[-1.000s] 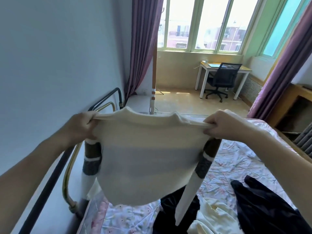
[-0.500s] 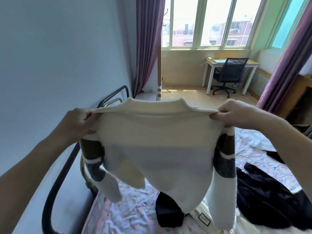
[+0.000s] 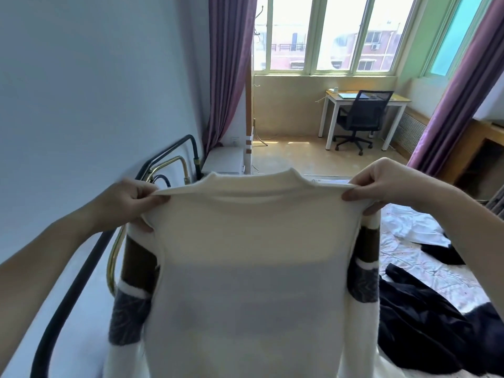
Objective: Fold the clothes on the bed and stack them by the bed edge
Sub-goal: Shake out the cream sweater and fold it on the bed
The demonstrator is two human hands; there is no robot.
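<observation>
A cream sweater (image 3: 251, 263) with brown, white and grey banded sleeves hangs spread out in front of me, above the bed. My left hand (image 3: 128, 201) pinches its left shoulder and my right hand (image 3: 381, 181) pinches its right shoulder, both at the same height. The sleeves dangle straight down at either side. Dark clothes (image 3: 420, 323) lie crumpled on the floral bed sheet (image 3: 425, 268) at the right. The sweater hides the middle of the bed.
A black and brass bed rail (image 3: 174, 159) runs along the blue wall at the left. Beyond the bed are a white desk (image 3: 330, 113) with an office chair (image 3: 357, 118), windows and purple curtains. White cloth (image 3: 414, 227) lies at the far right of the bed.
The sweater has come up closer to me and hangs flatter; both sleeves, swinging before, now drop straight down. My hands stay on the shoulders.
</observation>
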